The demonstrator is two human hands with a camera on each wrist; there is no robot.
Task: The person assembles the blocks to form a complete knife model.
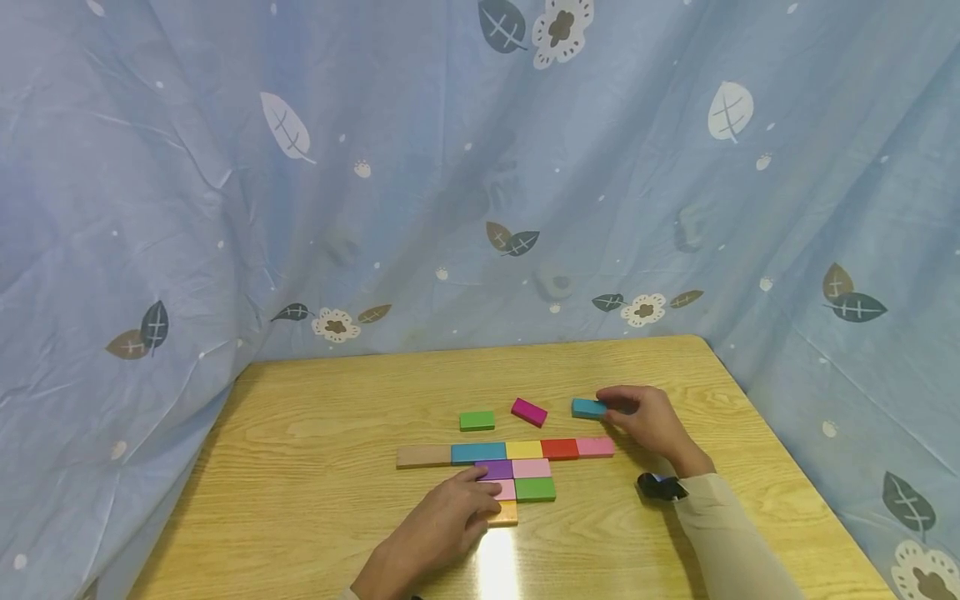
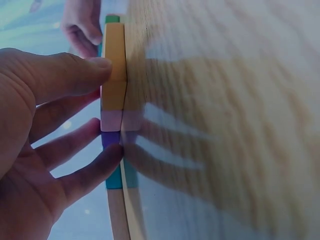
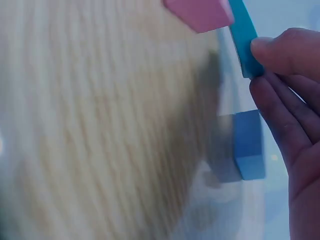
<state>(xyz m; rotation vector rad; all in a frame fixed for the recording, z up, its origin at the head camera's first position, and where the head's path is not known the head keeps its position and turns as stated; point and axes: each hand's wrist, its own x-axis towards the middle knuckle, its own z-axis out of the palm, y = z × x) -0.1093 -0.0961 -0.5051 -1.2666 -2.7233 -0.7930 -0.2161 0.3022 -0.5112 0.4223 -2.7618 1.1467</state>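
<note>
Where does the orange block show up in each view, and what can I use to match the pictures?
Head: the orange block is below centre, nearest the camera among the blocks, partly covered by the left hand.
Left wrist: upper half, left of centre.
Right wrist: not in it.
Shared landmark: the right hand, at the top left in left wrist and at the right edge in right wrist.

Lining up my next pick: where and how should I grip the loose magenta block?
Probably pinch the magenta block across its long sides at mid-length, from above, turned to its slant: it's oblong, lies askew and touches no other block.
</note>
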